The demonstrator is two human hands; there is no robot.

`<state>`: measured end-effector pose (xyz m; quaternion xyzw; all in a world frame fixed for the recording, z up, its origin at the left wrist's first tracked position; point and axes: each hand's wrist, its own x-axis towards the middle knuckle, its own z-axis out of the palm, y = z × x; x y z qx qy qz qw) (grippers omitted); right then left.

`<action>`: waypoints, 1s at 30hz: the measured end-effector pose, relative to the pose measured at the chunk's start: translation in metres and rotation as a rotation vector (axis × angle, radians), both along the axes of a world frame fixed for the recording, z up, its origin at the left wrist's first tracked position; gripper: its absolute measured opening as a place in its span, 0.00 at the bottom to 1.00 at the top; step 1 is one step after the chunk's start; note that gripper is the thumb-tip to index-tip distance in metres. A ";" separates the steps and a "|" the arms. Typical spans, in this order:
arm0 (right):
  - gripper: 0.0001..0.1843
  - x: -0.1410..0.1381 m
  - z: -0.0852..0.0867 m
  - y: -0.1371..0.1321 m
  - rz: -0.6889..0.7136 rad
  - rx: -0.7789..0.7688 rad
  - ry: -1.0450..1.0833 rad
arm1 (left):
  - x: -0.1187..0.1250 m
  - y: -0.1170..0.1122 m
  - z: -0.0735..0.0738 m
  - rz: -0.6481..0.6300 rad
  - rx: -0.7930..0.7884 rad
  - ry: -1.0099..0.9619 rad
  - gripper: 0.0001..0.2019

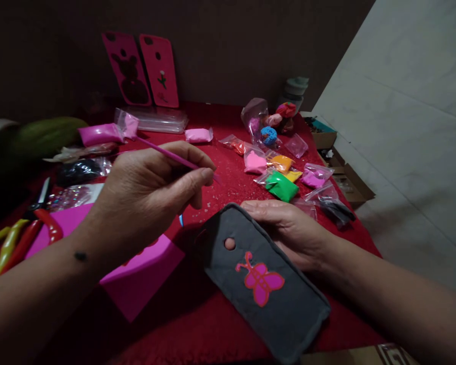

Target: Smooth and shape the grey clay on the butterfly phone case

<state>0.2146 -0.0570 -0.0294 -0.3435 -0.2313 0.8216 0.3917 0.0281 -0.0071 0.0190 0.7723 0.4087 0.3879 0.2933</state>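
My left hand [159,185] is closed in a pinch around a thin pink modelling tool [171,154], held in the air above the red cloth. The tool's narrow tip pokes out just past my thumb and fingertip. In my right hand [292,230] is a dark grey phone case [289,314], tilted, gripped along its far long edge from behind. A pink butterfly with an orange-red outline [262,279] decorates its face. Through the case's round camera hole a fingertip [230,244] shows. Tool tip and case are apart.
Bags of coloured clay [281,185] lie at the right of the red cloth [228,172]. Two pink phone cases [160,71] lean on the back wall. Pliers [13,248], scissors [41,197] and pink sheets [144,284] are at left. Cardboard boxes [342,172] stand beyond the right edge.
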 end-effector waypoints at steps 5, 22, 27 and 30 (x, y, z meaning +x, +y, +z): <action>0.04 -0.001 0.001 0.000 -0.024 -0.011 0.024 | -0.010 0.022 -0.020 -0.007 0.446 0.274 0.09; 0.07 -0.005 0.001 0.008 -0.309 0.073 0.028 | -0.003 0.013 -0.011 -0.180 -0.470 0.050 0.15; 0.10 -0.005 0.000 0.008 -0.312 0.128 0.007 | 0.009 0.007 -0.026 -0.221 -0.899 -0.280 0.18; 0.11 -0.005 0.000 0.007 -0.277 0.112 0.036 | 0.010 0.008 -0.028 -0.194 -0.923 -0.396 0.16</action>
